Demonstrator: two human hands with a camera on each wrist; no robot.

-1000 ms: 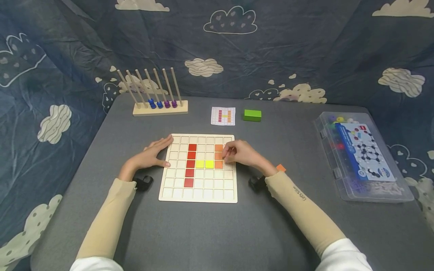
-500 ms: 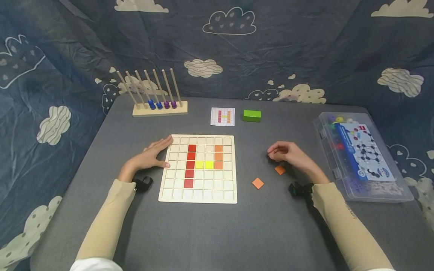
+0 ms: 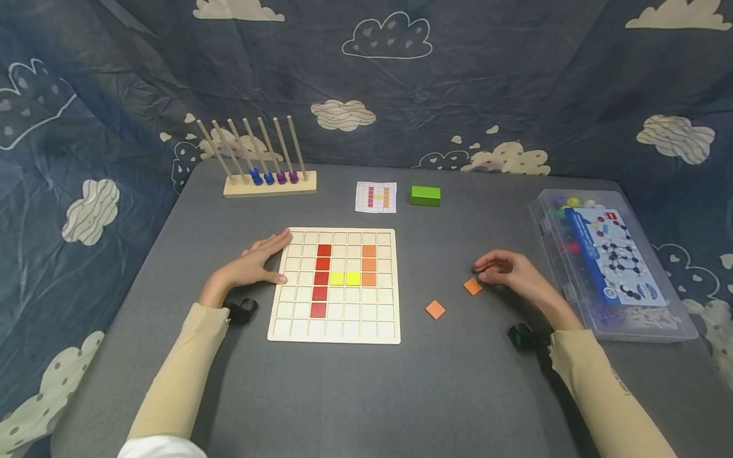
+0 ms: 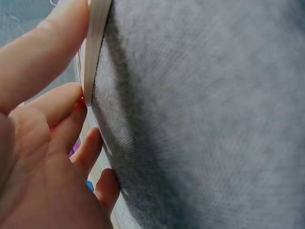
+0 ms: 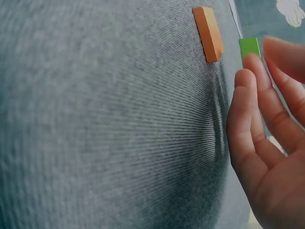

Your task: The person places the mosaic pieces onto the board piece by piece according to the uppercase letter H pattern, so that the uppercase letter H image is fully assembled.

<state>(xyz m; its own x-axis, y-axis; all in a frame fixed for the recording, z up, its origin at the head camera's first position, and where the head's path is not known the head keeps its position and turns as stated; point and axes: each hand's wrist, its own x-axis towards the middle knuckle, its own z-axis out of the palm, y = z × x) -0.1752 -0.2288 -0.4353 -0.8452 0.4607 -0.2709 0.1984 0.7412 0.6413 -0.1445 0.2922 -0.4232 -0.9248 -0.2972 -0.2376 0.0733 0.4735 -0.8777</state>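
Note:
A pale wooden grid board (image 3: pixel 298 327) lies on the grey table, with a column of red tiles (image 3: pixel 320 292), yellow tiles (image 3: pixel 353 279) and a short column of orange tiles (image 3: pixel 369 259) in its cells. My left hand (image 3: pixel 252 264) rests at the board's left edge, thumb and fingers spread along it; the left wrist view shows the fingertips at the board's side (image 4: pixel 93 57). My right hand (image 3: pixel 506 272), fingers loosely bent and holding nothing, hovers beside a loose orange tile (image 3: pixel 472 286). Another orange tile (image 3: pixel 435 310) lies nearer the board.
Behind the board lie a small printed pattern card (image 3: pixel 375 197) and a green block (image 3: pixel 425 195). A wooden peg stand (image 3: pixel 270 185) with blue and purple beads stands at back left. On the right sits a clear plastic case (image 3: pixel 630 324) of molecule parts.
My right hand has left the board's orange column and moved right, then slightly further right and nearer, beside the loose tile. Both loose orange tiles now show. The left hand stays put.

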